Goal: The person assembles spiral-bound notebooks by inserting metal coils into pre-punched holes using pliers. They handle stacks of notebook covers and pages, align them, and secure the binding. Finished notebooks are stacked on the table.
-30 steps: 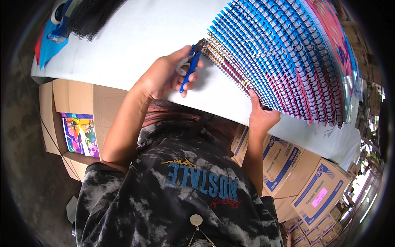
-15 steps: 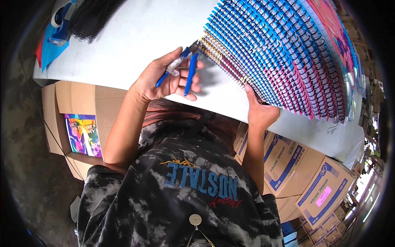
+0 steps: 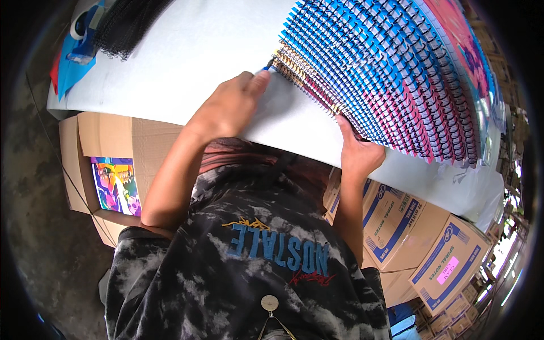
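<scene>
Spiral notebooks [image 3: 371, 79] in blue and pink lie overlapped in a fanned row on the white table, their black coils facing me. My left hand [image 3: 226, 110] is closed around blue-handled pliers [image 3: 267, 68]. Only a bit of the pliers shows past my thumb, with the tip at the left end of the nearest coil; whether the jaws grip the wire is too small to tell. My right hand [image 3: 361, 154] grips the near edge of the closest notebook at the other end of its coil, thumb on top and fingers hidden beneath.
A bundle of loose black coils [image 3: 127, 28] lies at the far left, beside a tape dispenser [image 3: 84, 48] and blue sheets [image 3: 73, 73]. An open carton [image 3: 105, 133] with colourful covers stands below the table at left. Closed cartons [image 3: 396, 226] are stacked at right.
My left hand has turned palm down and closed around the pliers, whose handles were spread apart in the open palm before. The right hand stays in place on the notebook.
</scene>
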Motion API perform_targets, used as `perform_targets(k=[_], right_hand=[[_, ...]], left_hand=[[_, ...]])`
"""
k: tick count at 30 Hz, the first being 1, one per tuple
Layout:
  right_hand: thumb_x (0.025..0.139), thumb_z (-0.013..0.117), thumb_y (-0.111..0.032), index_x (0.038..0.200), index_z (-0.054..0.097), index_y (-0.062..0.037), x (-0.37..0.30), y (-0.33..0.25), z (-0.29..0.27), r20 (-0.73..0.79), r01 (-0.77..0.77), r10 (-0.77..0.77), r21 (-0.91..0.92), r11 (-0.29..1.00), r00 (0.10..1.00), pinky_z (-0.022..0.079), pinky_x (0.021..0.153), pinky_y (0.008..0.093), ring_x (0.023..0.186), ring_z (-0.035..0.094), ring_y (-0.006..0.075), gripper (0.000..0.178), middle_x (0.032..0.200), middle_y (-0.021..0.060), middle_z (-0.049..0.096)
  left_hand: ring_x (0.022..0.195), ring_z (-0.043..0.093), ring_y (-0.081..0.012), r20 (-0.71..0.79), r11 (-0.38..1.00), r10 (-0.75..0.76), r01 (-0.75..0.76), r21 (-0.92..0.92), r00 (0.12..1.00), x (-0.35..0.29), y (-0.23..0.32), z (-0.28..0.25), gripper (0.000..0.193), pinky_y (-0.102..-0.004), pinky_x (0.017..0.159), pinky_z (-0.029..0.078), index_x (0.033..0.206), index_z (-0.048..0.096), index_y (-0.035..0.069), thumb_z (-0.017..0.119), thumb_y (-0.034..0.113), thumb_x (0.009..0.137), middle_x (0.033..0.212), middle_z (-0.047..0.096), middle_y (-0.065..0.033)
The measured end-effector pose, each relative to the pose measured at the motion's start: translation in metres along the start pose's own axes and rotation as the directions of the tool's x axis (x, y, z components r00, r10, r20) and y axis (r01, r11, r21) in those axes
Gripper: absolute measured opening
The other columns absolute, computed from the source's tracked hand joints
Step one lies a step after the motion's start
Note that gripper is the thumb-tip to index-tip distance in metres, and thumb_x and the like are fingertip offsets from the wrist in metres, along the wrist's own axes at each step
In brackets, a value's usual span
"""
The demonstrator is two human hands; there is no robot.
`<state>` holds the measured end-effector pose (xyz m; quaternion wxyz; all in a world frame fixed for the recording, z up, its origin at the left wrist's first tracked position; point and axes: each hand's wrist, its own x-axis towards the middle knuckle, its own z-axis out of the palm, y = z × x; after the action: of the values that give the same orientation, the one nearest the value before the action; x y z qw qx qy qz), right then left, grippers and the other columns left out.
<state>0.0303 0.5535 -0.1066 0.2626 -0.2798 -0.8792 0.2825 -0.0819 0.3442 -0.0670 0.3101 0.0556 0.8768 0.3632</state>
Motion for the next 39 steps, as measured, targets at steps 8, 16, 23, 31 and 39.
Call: perform_targets(k=[8,16,23,31,39], right_hand=[[0.05,0.087,-0.037,0.098,0.06,0.0023,0.004,-0.002,0.0,-0.006,0.027,-0.029,-0.173,0.985,1.0,0.049,0.068,0.0389,0.074,0.064,0.0297,0.067,0.087,0.0115,0.067],[0.052,0.086,-0.04,0.092,0.063,0.001,0.004,-0.001,0.002,-0.013,0.085,-0.09,-0.215,0.973,0.996,0.05,0.061,0.0385,0.065,0.064,0.0291,0.061,0.08,0.0106,0.067],[0.049,0.086,-0.044,0.088,0.063,-0.0013,0.004,0.001,0.004,-0.045,0.082,-0.095,-0.238,0.968,0.994,0.049,0.056,0.0393,0.06,0.063,0.0294,0.062,0.074,0.0097,0.066],[0.051,0.085,-0.044,0.091,0.063,0.0001,0.004,-0.003,0.002,0.001,0.023,-0.024,-0.22,0.975,1.0,0.049,0.059,0.0402,0.063,0.064,0.0306,0.064,0.077,0.012,0.067],[0.051,0.086,-0.043,0.093,0.062,0.0003,0.003,0.002,0.003,0.0,0.034,-0.035,-0.234,0.972,0.999,0.049,0.061,0.0403,0.064,0.064,0.0312,0.065,0.078,0.0125,0.067]], left_hand=[[0.092,0.063,-0.0332,0.516,0.426,0.244,0.387,-0.818,0.821,0.009,-0.019,-0.006,0.064,-0.0452,0.07,0.055,0.115,0.049,-0.006,0.024,0.049,0.095,0.092,0.061,-0.0213],[0.099,0.059,-0.04,0.532,0.204,0.421,0.494,-0.845,0.735,0.022,-0.043,0.0,0.066,-0.0569,0.078,0.05,0.124,0.042,-0.006,0.027,0.051,0.094,0.099,0.058,-0.0237],[0.103,0.057,-0.0383,0.482,-0.047,0.489,0.574,-0.817,0.727,0.019,-0.037,0.015,0.065,-0.06,0.084,0.046,0.122,0.044,-0.005,0.021,0.05,0.095,0.103,0.058,-0.0229],[0.106,0.053,-0.0372,0.353,-0.246,0.56,0.558,-0.793,0.75,0.012,-0.038,0.033,0.063,-0.0645,0.086,0.042,0.128,0.037,-0.003,0.027,0.05,0.095,0.103,0.051,-0.0178],[0.078,0.056,-0.0242,0.307,-0.298,0.641,0.596,-0.746,0.704,0.018,-0.037,0.041,0.059,-0.0525,0.074,0.054,0.119,0.043,-0.002,0.024,0.049,0.096,0.088,0.05,-0.0116]])
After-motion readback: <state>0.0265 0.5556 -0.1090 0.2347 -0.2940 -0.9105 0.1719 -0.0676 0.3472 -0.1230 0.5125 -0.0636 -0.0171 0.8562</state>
